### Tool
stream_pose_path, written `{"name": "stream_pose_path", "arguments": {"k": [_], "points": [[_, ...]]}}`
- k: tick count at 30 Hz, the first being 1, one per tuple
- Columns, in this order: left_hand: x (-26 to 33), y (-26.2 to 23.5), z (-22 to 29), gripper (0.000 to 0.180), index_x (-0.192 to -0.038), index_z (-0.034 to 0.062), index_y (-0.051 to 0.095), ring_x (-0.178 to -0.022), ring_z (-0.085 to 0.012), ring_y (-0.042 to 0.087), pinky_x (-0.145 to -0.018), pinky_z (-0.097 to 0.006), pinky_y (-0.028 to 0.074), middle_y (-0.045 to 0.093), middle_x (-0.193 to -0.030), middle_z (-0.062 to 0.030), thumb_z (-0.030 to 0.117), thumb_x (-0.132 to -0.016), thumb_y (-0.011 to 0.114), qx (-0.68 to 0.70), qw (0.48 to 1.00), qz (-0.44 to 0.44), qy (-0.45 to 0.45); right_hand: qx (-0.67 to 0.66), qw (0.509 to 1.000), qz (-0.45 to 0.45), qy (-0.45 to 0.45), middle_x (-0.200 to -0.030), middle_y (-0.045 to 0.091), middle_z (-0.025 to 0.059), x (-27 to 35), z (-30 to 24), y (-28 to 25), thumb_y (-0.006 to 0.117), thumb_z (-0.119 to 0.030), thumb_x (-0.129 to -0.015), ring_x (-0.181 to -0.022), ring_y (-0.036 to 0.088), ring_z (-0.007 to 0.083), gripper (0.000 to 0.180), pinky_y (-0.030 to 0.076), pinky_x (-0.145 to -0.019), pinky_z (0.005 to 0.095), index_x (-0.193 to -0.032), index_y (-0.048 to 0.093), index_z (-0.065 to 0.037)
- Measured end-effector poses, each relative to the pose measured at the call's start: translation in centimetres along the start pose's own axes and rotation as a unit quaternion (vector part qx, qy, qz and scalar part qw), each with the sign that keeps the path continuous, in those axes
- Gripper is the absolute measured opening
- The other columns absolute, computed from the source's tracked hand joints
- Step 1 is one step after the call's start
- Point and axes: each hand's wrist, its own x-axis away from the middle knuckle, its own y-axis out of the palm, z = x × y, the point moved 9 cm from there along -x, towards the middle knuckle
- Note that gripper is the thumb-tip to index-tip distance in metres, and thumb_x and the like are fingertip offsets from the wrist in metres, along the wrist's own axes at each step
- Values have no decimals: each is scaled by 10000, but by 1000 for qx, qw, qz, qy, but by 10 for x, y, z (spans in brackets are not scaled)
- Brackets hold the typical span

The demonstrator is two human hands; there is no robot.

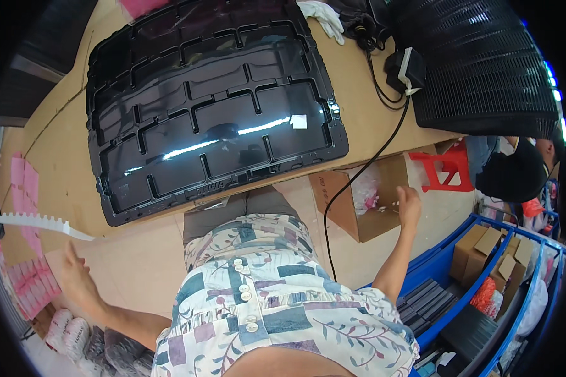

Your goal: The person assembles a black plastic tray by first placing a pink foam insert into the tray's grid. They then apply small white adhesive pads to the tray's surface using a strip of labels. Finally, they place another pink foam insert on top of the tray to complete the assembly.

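Note:
A large black molded plastic tray (214, 125) with ridged compartments lies on the cardboard-covered table (371, 135) in front of me. A small white square label (299, 122) shows on its right part. My left hand (80, 276) is off the table's near left edge, its fingers loosely apart, close to the end of a white notched strip (31, 221). Whether it touches the strip is hard to tell. My right hand (409, 206) is raised beside an open cardboard box (341, 207), fingers loosely bent, with nothing visible in it.
A black cable (383, 147) crosses the table edge and hangs down to the right of me. Stacked black trays (484, 69) stand at the far right, near a white glove (322, 17). A red stool (446, 166) and a blue rack (434, 327) are at the right. Pink packs (31, 283) lie left.

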Motion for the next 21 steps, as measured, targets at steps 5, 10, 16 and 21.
{"name": "stream_pose_path", "arguments": {"k": [5, 10, 16, 21], "points": [[59, -88, 75, 230, -1036, 16, 669, -733, -201, 645, -649, -355, 519, 674, -852, -125, 186, -1012, 516, 268, 938, 220, 29, -193, 970, 88, 116, -894, 680, 128, -25, -70, -92, 650, -167, -923, -742, 636, 233, 146, 496, -658, 294, -940, 695, -29], [118, -101, 262, 236, -997, -17, 679, -878, -279, 649, -822, -416, 523, 674, -960, -131, -65, -766, 690, 389, 761, 157, 496, -453, 848, 114, -251, -829, 656, 54, -22, -285, -213, 715, 40, -792, -764, 624, 153, 109, 481, -657, 247, -884, 694, -14], [112, -87, 300, 261, -969, 3, 683, -878, -287, 643, -826, -415, 523, 674, -962, -120, -63, -717, 709, 463, 695, 143, 531, -297, 847, 45, -438, -758, 631, 45, -37, -397, -206, 752, -85, -739, -703, 606, 238, 92, 463, -660, 349, -790, 678, -66], [100, -73, 295, 245, -939, -3, 682, -847, -281, 643, -819, -414, 527, 676, -915, -118, -69, -705, 713, 514, 689, 103, 501, -272, 861, 15, -430, -729, 611, 35, -44, -400, -188, 748, -95, -746, -663, 576, 237, 86, 443, -633, 360, -771, 669, -75]]}}
